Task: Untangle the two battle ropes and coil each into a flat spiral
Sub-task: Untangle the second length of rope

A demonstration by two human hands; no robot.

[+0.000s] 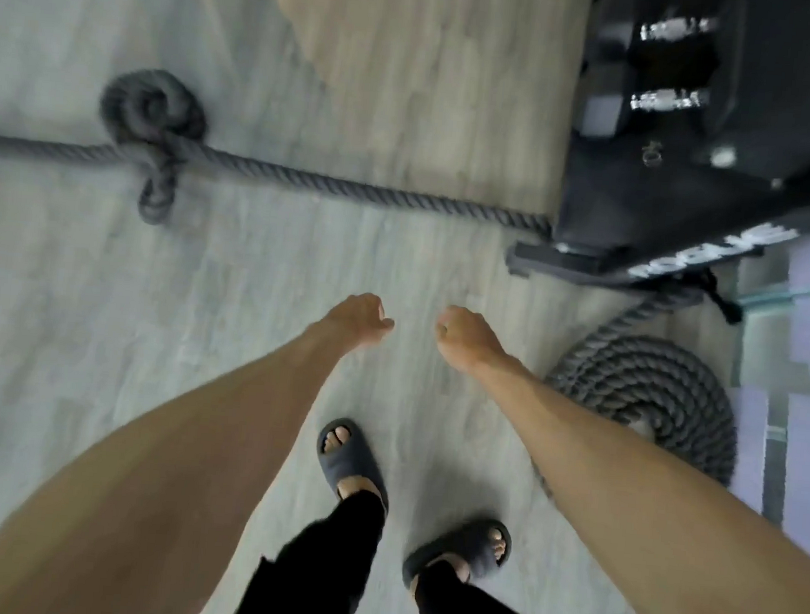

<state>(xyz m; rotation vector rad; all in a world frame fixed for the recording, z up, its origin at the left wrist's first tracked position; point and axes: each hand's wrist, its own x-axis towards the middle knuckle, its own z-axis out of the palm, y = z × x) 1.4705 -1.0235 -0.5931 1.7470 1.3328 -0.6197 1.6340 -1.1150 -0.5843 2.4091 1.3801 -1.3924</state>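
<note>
Over the floor (232,264), the left hand (356,320) and right hand (466,336) hang with fingers loosely curled, holding nothing. A flat coil (643,398) lies beside the right forearm, near the rack (693,194). A straight rope (354,189) crosses well ahead of the fingers, bunched into a small tangle at left.

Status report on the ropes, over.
Left grip and right grip empty, off the ropes. Coiled rope flat by the rack. Straight rope uncoiled, knotted tangle on it.
</note>
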